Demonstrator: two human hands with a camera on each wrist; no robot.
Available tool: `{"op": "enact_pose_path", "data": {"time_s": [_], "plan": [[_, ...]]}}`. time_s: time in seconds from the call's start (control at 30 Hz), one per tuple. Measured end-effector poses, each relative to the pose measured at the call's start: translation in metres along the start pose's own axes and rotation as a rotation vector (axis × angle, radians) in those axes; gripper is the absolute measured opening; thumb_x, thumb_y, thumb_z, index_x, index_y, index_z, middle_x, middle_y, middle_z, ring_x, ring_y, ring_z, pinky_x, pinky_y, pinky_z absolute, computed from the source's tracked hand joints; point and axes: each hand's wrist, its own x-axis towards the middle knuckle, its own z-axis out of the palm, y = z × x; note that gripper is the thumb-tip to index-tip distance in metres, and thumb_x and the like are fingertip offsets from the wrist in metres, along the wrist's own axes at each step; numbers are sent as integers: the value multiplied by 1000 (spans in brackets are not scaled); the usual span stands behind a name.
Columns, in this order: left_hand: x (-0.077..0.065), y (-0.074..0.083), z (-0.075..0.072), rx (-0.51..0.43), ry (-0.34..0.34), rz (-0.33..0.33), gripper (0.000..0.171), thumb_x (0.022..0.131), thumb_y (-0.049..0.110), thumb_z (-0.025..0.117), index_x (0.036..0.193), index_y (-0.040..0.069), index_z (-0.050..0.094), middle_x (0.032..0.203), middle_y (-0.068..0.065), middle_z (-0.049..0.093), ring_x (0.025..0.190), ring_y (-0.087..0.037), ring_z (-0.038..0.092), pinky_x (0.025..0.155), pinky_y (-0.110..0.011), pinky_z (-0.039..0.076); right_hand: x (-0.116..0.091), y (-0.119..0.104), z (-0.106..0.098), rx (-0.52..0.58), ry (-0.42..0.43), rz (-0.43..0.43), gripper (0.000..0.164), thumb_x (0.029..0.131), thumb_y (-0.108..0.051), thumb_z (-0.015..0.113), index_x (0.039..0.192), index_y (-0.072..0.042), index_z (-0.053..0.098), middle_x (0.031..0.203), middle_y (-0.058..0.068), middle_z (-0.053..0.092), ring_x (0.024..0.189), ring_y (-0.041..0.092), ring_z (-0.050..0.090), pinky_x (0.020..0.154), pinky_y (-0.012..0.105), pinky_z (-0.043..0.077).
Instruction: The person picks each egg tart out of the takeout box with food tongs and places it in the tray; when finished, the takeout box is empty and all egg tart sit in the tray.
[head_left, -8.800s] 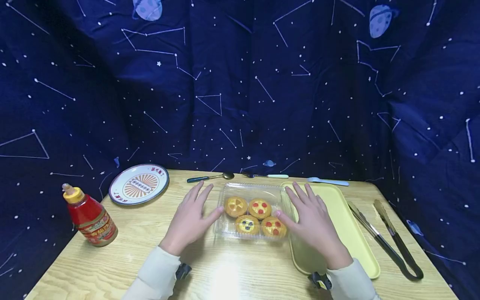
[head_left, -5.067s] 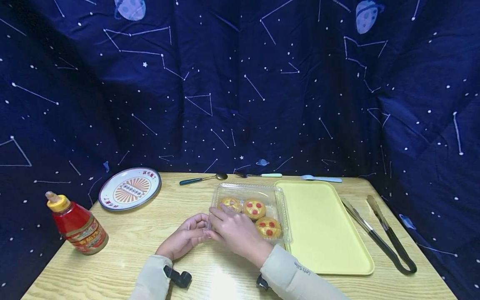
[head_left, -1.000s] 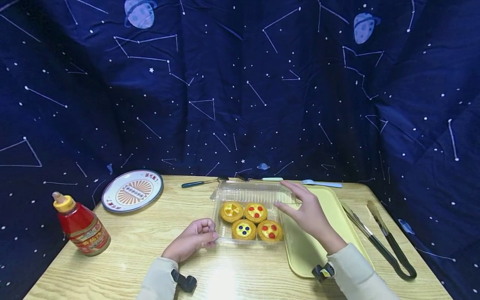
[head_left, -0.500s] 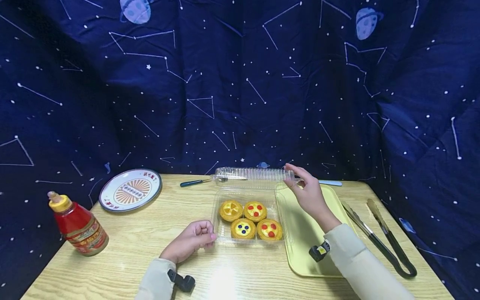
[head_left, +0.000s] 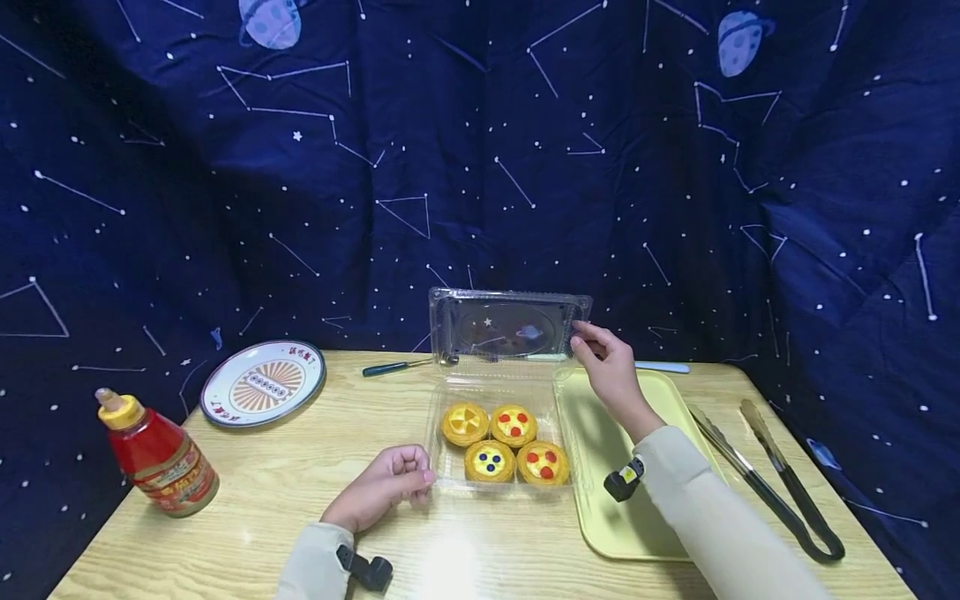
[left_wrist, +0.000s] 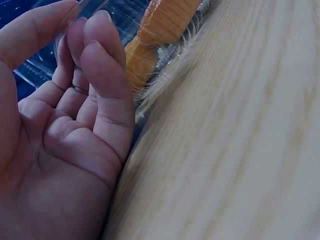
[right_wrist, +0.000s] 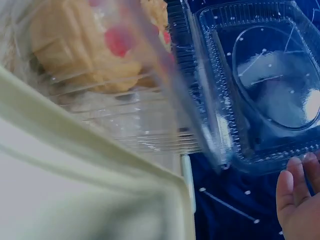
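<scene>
Several egg tarts (head_left: 513, 426) with red, blue and orange toppings sit in the base of a clear plastic clamshell box (head_left: 561, 483) on the wooden table. The box's lid (head_left: 510, 300) stands raised, nearly upright, at the back. My left hand (head_left: 384, 487) pinches the base's front left corner between thumb and curled fingers; in the left wrist view the clear rim meets the fingertips. At the lid's right side is my right hand (head_left: 611, 375), its fairly straight fingertips (right_wrist: 295, 167) touching the edge in the right wrist view.
A yellow tray (head_left: 630, 546) lies against the box's right side. Further right are metal tongs (head_left: 791, 483). A plate (head_left: 264, 383) and a red sauce bottle (head_left: 161, 454) stand left. Behind the box lie a spoon (head_left: 393, 367) and a blue fork (head_left: 663, 367). A dark curtain (head_left: 480, 167) hangs behind.
The box was closed at first, and both hands worked at its front left corner. Since then my right hand has lifted the lid up and back. My left hand stays at the corner.
</scene>
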Motion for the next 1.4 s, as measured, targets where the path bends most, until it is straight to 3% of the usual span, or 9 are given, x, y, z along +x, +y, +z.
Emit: {"op": "enact_pose_path", "data": {"time_s": [0.17, 0.3, 0.57, 0.83, 1.07, 1.23, 1.4], "plan": [[-2, -2, 1, -14, -2, -7, 11, 95, 3, 59, 87, 8, 52, 75, 0, 57, 66, -12, 56, 65, -23, 49, 5, 37, 1, 32, -7, 132, 36, 98, -6, 60, 131, 7, 57, 117, 25, 60, 88, 9, 61, 75, 18, 52], [-2, -3, 2, -28, -10, -6, 11, 95, 3, 58, 87, 8, 53, 76, 0, 57, 67, -12, 56, 66, -24, 51, 4, 55, 0, 10, -31, 181, 38, 99, -10, 59, 134, 4, 56, 121, 27, 59, 91, 11, 61, 76, 22, 54], [0, 0, 4, -43, -10, -28, 12, 96, 4, 58, 86, 8, 53, 76, 0, 57, 67, -12, 57, 67, -27, 53, 1, 71, -2, -86, -70, 231, 37, 100, -10, 58, 134, 3, 56, 116, 28, 62, 86, 14, 63, 82, 44, 56], [3, -1, 4, -33, -5, -33, 11, 95, 5, 59, 86, 8, 54, 75, 0, 57, 66, -12, 57, 66, -26, 53, -4, 72, -3, -137, -77, 309, 39, 98, -10, 57, 134, 6, 55, 108, 24, 63, 91, 27, 63, 83, 46, 55], [4, 0, 1, -22, 6, -44, 12, 95, 5, 59, 85, 8, 53, 74, -1, 56, 66, -11, 57, 66, -26, 54, -2, 64, -9, -165, -88, 256, 45, 98, -17, 61, 139, 1, 52, 117, 19, 62, 89, 10, 60, 79, 34, 56], [2, 0, 1, -31, 10, -49, 13, 96, 6, 59, 85, 9, 53, 76, -1, 55, 66, -11, 57, 66, -26, 54, -7, 52, -16, -220, -115, 149, 42, 98, -18, 63, 136, -2, 56, 118, 20, 62, 101, 26, 62, 76, 20, 51], [1, 0, 0, -28, 9, -49, 13, 96, 7, 59, 85, 9, 52, 75, 0, 56, 66, -11, 57, 66, -26, 54, -15, 39, -29, -281, -139, 41, 39, 98, -14, 62, 133, 2, 58, 118, 22, 63, 102, 34, 61, 78, 16, 48]]}}
